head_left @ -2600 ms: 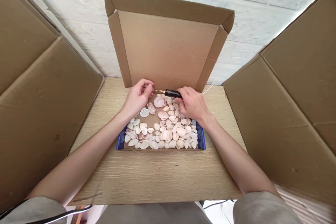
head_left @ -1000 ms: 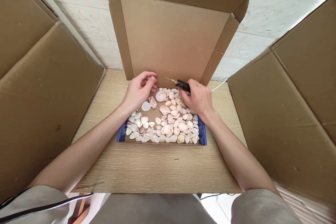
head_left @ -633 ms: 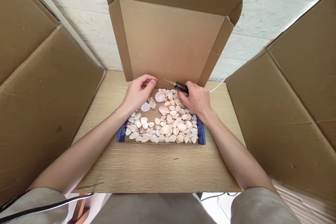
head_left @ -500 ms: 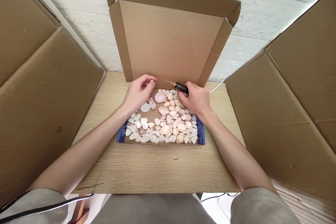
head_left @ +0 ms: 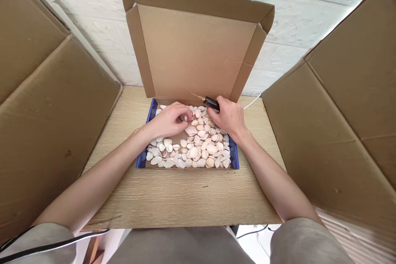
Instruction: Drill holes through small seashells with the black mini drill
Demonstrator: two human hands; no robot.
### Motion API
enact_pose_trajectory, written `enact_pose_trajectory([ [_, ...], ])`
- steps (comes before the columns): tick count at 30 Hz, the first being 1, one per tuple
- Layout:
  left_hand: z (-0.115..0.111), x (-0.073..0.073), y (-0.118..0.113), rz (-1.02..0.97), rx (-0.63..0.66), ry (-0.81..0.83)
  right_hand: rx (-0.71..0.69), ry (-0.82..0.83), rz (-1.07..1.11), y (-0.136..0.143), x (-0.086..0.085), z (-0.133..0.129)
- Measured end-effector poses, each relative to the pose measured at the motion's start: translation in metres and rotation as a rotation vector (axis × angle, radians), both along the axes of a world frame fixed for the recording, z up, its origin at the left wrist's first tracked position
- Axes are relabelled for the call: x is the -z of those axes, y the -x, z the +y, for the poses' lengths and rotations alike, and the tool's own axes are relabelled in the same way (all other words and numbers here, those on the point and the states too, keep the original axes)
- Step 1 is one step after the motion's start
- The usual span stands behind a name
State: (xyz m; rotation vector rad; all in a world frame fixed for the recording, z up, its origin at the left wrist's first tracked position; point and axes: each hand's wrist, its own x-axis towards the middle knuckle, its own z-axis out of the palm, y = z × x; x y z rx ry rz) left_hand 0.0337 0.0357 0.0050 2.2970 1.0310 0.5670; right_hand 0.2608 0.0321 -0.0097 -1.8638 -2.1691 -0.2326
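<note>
Both hands work low over the far end of a shallow box of seashells. Left hand (head_left: 169, 120) is curled with its fingertips (head_left: 185, 116) pinched together down among the shells (head_left: 198, 148), seemingly on one small shell; whether it is lifted or only touched cannot be told. Right hand (head_left: 228, 116) is closed around a small black rotary tool (head_left: 211, 102), whose thin bit (head_left: 196, 95) points away and to the left, raised clear of the shells and apart from the left fingertips.

To do this step well, the left hand should take a single shell by its edges, leaving the spot to be worked bare and turned toward the bit, with the fingertips off the bit's line. The right hand is best steadied by resting its heel on the box, with the bit kept up until the shell is firmly held.

Beneath the hands lies the box tray (head_left: 142, 159), its blue outer wall showing, most shells heaped toward the near side. Just beyond the hands stands the open lid (head_left: 194, 49). A white cable (head_left: 252, 101) runs off to the right from behind the right hand. Everything sits on a pale wooden bench (head_left: 182, 198), flanked on both sides by tall cardboard panels (head_left: 46, 115).
</note>
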Motion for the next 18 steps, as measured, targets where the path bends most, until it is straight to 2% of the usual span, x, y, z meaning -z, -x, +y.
enact_pose_trajectory([
  [2, 0.0, -0.001, 0.001, 0.026, 0.102, -0.065, 0.004, 0.018, -0.005, 0.0, -0.001, 0.0],
  [6, 0.0, -0.002, 0.0, 0.027, 0.178, -0.121, 0.01, 0.038, -0.002, 0.001, -0.003, -0.001],
  [9, -0.007, -0.014, -0.004, 0.005, 0.205, -0.166, 0.007, 0.037, -0.002, 0.001, -0.004, -0.001],
  [11, -0.017, -0.031, -0.008, -0.011, 0.238, -0.166, 0.006, 0.032, -0.007, 0.0, -0.004, -0.001],
  [13, -0.034, -0.055, -0.011, -0.036, 0.317, -0.096, 0.002, 0.023, -0.013, 0.0, -0.003, -0.001],
  [16, -0.066, -0.094, -0.013, -0.066, 0.517, 0.108, 0.006, 0.017, -0.024, 0.0, -0.002, -0.001],
  [18, -0.088, -0.114, -0.014, -0.163, 0.594, 0.218, 0.011, 0.019, -0.031, 0.0, -0.002, -0.001],
])
